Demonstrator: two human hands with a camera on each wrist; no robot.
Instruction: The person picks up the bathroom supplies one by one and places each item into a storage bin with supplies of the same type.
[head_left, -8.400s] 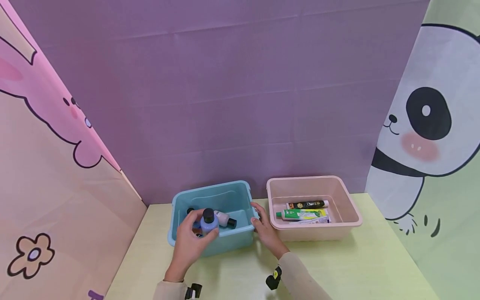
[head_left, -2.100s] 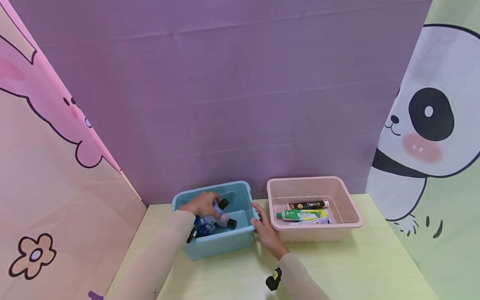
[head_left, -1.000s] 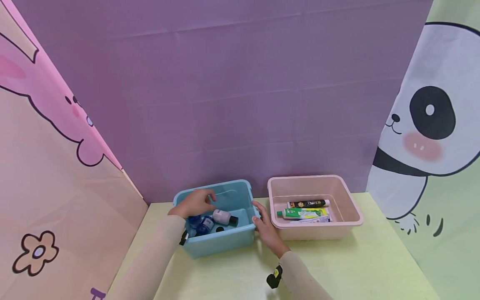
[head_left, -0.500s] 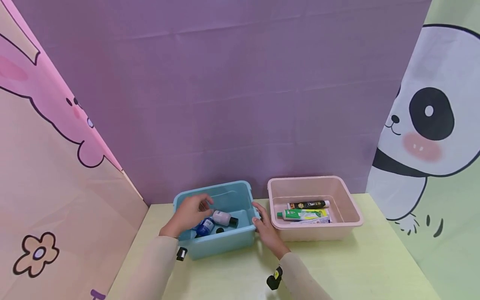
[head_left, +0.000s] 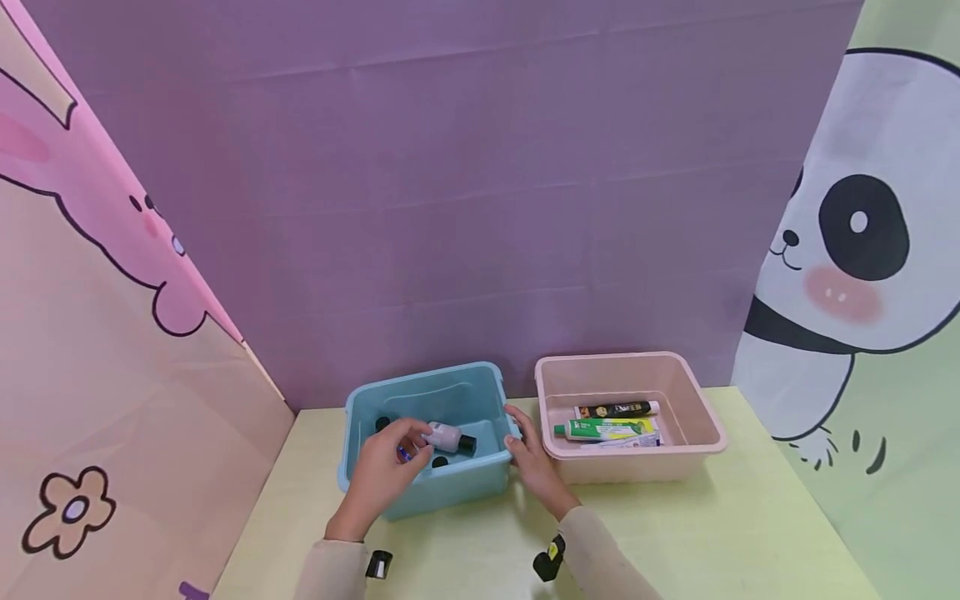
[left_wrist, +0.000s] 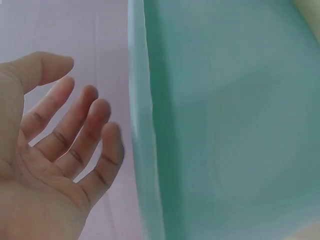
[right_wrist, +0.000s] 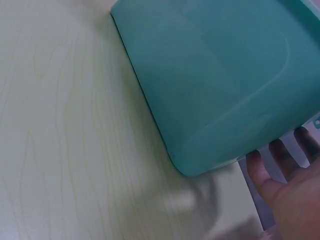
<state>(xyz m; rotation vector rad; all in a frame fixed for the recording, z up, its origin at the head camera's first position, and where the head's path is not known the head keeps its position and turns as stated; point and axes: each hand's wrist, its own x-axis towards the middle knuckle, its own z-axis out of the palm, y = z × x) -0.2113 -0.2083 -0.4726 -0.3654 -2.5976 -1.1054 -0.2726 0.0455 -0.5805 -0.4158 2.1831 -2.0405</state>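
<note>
My left hand (head_left: pixel 386 467) hovers above the front left of a blue plastic bin (head_left: pixel 480 379). The left wrist view shows its fingers loosely bent, with nothing held, beside the bin's wall (left_wrist: pixel 225 120). Inside the bin lies a pale pinkish bottle (head_left: pixel 444 437) with a black cap, on its side. A bit of dark blue bottle (head_left: pixel 403 454) shows between thumb and fingers; other bottles there are mostly hidden by the hand. My right hand (head_left: pixel 538 467) holds the bin's right end, thumb near the front corner, fingertips (right_wrist: pixel 255 160) against the end wall.
A pink bin (head_left: pixel 637 467) stands close on the right, holding a black tube (head_left: pixel 615 409), a green and yellow tube (head_left: pixel 603 428) and a whitish tube (head_left: pixel 630 440). A purple cloth backdrop (head_left: pixel 465 208) rises behind the pale wooden table (head_left: pixel 712 533).
Earlier my left hand held a black-capped blue bottle, then reached into the blue bin with it and let go. Since then it has drawn back toward the front, empty. The right hand stayed put.
</note>
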